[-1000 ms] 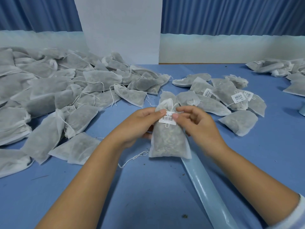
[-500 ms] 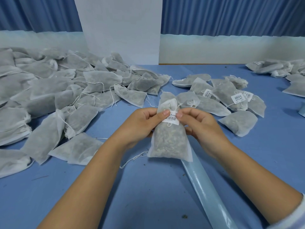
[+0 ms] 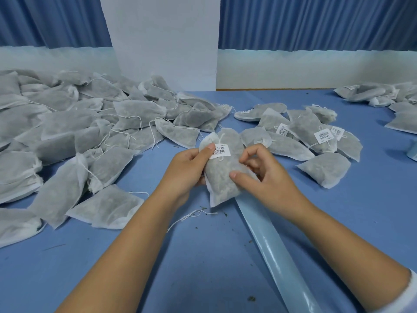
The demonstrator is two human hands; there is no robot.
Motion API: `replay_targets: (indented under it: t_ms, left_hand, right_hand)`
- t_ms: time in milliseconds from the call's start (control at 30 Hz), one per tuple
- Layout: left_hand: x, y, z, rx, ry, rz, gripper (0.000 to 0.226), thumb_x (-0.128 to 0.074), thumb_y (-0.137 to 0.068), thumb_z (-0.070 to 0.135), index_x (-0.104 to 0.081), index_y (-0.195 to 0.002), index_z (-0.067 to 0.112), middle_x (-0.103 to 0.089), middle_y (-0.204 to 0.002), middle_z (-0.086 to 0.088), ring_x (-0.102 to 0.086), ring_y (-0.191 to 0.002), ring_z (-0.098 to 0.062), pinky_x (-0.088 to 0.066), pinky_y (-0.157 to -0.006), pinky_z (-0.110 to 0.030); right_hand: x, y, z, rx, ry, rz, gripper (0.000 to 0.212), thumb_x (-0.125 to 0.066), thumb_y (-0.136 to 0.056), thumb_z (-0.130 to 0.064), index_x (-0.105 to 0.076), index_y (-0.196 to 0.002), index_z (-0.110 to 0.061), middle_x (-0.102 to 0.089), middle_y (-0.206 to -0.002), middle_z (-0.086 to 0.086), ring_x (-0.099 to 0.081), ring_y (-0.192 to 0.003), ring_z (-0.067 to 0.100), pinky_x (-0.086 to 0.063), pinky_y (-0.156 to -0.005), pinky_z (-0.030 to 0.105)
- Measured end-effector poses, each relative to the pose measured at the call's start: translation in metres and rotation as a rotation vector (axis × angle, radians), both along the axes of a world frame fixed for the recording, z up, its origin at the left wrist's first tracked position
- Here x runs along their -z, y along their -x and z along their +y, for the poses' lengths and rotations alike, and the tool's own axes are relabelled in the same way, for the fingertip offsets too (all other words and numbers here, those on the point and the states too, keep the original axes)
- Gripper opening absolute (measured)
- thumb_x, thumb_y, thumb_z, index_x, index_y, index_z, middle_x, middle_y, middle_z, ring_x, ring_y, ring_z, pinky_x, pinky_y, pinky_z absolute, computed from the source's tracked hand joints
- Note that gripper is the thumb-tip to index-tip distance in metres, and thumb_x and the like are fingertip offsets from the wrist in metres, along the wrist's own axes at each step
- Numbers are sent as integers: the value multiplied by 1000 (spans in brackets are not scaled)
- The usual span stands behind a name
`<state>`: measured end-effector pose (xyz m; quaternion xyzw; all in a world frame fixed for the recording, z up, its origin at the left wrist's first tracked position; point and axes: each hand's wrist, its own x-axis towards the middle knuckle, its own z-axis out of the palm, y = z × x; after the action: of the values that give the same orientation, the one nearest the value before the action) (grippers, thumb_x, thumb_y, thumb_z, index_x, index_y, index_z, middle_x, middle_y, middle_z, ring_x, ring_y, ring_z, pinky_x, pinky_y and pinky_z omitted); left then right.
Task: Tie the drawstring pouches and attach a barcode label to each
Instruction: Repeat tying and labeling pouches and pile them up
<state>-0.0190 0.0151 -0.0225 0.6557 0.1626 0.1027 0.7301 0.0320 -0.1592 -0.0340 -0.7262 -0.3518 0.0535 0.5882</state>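
Pouch [image 3: 222,177] w/ 1 label [image 3: 220,151] in left hand [image 3: 187,169], right hand [image 3: 269,178].

Bright even light, soft shadows, glare on glossy strip [image 3: 274,242], wide-angle edge bowing

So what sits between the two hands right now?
In the head view, a filled drawstring pouch, barcode label at its tied neck; left hand and right hand both grip it.
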Motion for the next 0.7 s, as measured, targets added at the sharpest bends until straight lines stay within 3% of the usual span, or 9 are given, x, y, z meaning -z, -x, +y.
replay_targets:
  t_ms: [133, 233, 300, 400, 467, 533, 600, 700]
  left_hand:
    - [-6, 1, -2, 24, 104, -51, 38, -51, -101, 41, -70, -96, 8, -77, -83, -3, -74, -76, -16, -59, -62, -26]
    - [-8, 1, 1, -25, 159, -6, 42, -47, -103, 41, -65, -93, 5, -76, -79, -7, -74, -74, -20, -61, -61, -29]
    - [-7, 1, 3, -39, 143, 29, 37, -47, -104, 34, -65, -95, 4, -74, -86, -11, -73, -75, -20, -61, -62, -28]
    - [-5, 1, 4, -62, 113, 47, 26, -49, -103, 23, -65, -95, 5, -73, -89, -12, -71, -75, -19, -62, -65, -26]
    - [-3, 0, 5, -75, 82, 41, 20, -52, -100, 17, -67, -93, 6, -74, -86, -8, -72, -74, -17, -62, -67, -25]
    - [-2, -1, 6, -89, 45, 44, 14, -55, -97, 13, -68, -95, 7, -74, -81, -4, -72, -71, -13, -61, -65, -23]
    - [1, -2, 7, -101, 24, 50, 13, -57, -96, 12, -68, -96, 7, -74, -80, -1, -72, -71, -11, -60, -64, -22]
    - [4, -2, 9, -108, 23, 52, 11, -58, -95, 12, -68, -95, 8, -74, -81, -2, -72, -72, -12, -60, -64, -22]
  right_hand:
    - [-4, -7, 1, 111, -220, -47, 17, -70, -86, -9, -61, -89, -23, -64, -89, -13, -59, -81, 7, -48, -73, 26]
    - [-2, -23, -3, 288, -335, 8, 18, -66, -91, -7, -66, -88, -25, -68, -94, -10, -58, -71, 6, -49, -63, 22]
    - [4, -33, -7, 380, -376, 83, 16, -63, -94, -10, -70, -95, -24, -68, -106, -2, -60, -79, 2, -51, -63, 17]
    - [12, -49, -11, 480, -389, 155, 15, -63, -94, -13, -71, -104, -20, -69, -101, -16, -62, -80, -3, -53, -68, 18]
    - [18, -58, -12, 513, -283, 144, 19, -67, -91, -17, -70, -109, -22, -68, -100, -22, -64, -89, 1, -54, -84, 26]
    - [26, -64, -9, 552, 1, 22, 31, -74, -84, -23, -69, -115, -26, -61, -118, -9, -56, -106, 5, -40, -99, 16]
    - [33, -69, -5, 552, 194, -115, 42, -79, -80, -24, -68, -120, -22, -54, -123, 4, -46, -104, 1, -26, -89, -4]
    - [38, -77, -1, 549, 245, -198, 44, -79, -81, -24, -68, -123, -15, -55, -114, 11, -38, -91, -8, -21, -78, -10]
